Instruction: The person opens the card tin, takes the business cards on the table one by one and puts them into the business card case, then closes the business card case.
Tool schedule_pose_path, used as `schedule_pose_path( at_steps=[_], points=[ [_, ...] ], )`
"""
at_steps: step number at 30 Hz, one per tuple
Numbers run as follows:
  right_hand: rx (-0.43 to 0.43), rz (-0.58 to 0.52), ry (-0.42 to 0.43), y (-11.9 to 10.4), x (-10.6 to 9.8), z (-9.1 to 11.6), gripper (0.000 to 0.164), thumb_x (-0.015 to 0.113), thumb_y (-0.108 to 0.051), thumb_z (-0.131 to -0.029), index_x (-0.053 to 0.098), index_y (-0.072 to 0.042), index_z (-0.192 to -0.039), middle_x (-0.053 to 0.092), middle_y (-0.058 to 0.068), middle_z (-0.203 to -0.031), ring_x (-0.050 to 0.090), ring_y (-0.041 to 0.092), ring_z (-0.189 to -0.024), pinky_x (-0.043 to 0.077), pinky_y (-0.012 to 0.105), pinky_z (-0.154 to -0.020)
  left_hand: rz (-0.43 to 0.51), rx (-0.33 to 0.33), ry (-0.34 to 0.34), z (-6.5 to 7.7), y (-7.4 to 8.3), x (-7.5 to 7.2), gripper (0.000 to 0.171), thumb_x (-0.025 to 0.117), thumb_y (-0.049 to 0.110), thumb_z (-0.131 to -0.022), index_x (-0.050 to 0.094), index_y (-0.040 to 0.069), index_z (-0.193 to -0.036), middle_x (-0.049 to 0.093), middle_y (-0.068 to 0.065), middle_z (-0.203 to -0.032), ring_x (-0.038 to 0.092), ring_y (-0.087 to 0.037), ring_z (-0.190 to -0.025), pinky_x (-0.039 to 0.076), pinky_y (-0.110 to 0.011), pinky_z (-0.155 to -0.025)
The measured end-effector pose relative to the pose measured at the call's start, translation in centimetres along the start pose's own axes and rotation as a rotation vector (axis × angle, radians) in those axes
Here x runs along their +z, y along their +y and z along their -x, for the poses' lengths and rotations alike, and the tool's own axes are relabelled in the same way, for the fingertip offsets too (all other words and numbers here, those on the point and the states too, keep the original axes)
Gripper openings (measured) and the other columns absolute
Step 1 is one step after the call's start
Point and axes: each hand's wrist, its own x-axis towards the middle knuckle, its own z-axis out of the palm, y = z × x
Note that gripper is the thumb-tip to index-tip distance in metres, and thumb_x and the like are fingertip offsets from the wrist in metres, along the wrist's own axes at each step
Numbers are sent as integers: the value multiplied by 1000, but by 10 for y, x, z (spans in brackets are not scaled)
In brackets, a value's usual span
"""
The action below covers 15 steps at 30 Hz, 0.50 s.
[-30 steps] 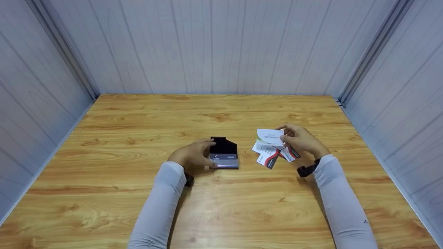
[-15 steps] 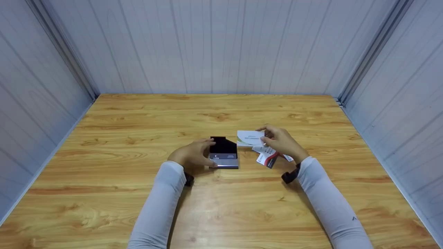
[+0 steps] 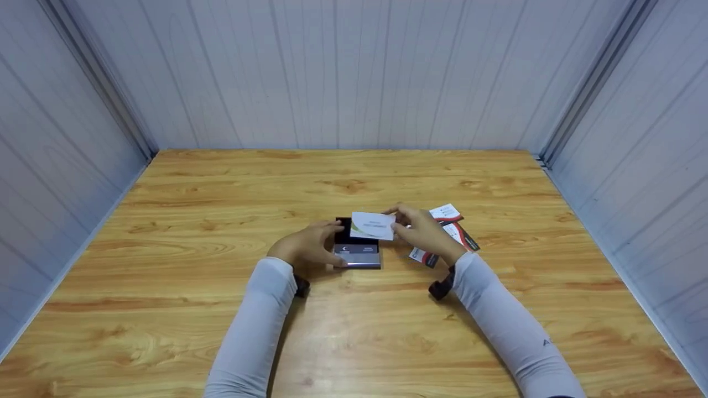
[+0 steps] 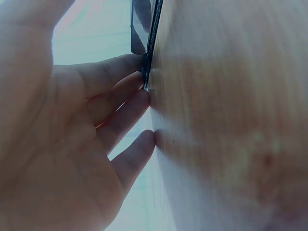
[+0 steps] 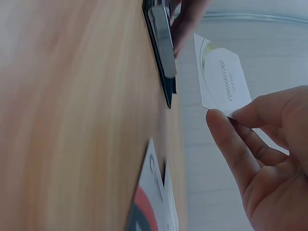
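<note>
A business card case lies opened on the wooden table, its dark lid laid back and a dark card with white print showing in its tray. My left hand holds the case at its left side, thumb at the front corner and fingers at the lid; in the left wrist view several fingertips reach down to the tabletop. My right hand pinches a white business card with a green curve by its right end, over the lid. In the right wrist view the held card is raised above the table.
Several more business cards, white with red and black, lie overlapping on the table to the right, partly hidden by the right hand. Pale panel walls enclose the table at the back and both sides.
My right hand has carried the white card leftward from above the loose cards to over the case's lid, uncovering more of the pile. The left hand and case have stayed put.
</note>
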Motion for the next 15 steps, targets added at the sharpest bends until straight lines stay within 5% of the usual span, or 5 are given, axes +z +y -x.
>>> schedule_pose_path(
  at_steps=[15],
  points=[
    [-68, 61, -52, -12, 23, -14, 28, 57, -5, -100, 66, -10, -126, 68, 5, -102, 64, 18, -90, 52, 34, -74, 47, 68, 27, -4, 1, 0, 84, 86, 38, -81, 44, 17, -151, 48, -1, -144, 42, -19, -130, 34, -41, -111]
  ],
)
